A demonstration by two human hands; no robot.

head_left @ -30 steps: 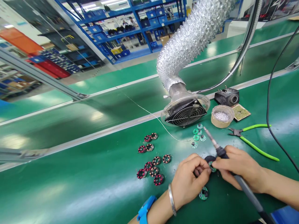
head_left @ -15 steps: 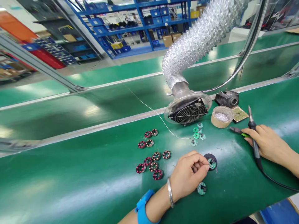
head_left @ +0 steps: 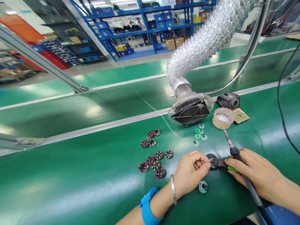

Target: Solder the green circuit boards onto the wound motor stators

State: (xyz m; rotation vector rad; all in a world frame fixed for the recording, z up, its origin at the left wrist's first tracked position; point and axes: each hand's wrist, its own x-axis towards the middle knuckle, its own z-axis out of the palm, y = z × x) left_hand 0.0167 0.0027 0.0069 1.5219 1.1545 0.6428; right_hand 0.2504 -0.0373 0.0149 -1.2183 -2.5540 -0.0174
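My left hand (head_left: 193, 168) is closed, thumb and forefinger pinched together at the left edge of a black ring (head_left: 208, 156) with a round green circuit board inside. What the pinch holds is too small to make out. My right hand (head_left: 257, 175) is closed around wire cutters (head_left: 220, 162) with a green grip and also a soldering iron (head_left: 237, 153), its tip pointing up and away. The cutters' jaws lie over the board, close to my left fingertips. Below my left hand lies another round circuit board (head_left: 203, 187) with a black part on it.
Several copper-wound coil rings (head_left: 156, 165) lie to the left. Small green boards (head_left: 198, 136) sit further back, near a fume extractor fan (head_left: 191, 113). A tub of solder bits (head_left: 223, 118), a sponge tray (head_left: 241, 116) and a black holder (head_left: 228, 100) stand behind. A thin solder wire (head_left: 161, 115) hangs across.
My right hand has moved left with the cutters and soldering iron, bringing the cutters' jaws onto the board in the black ring. My left hand keeps its pinch there.
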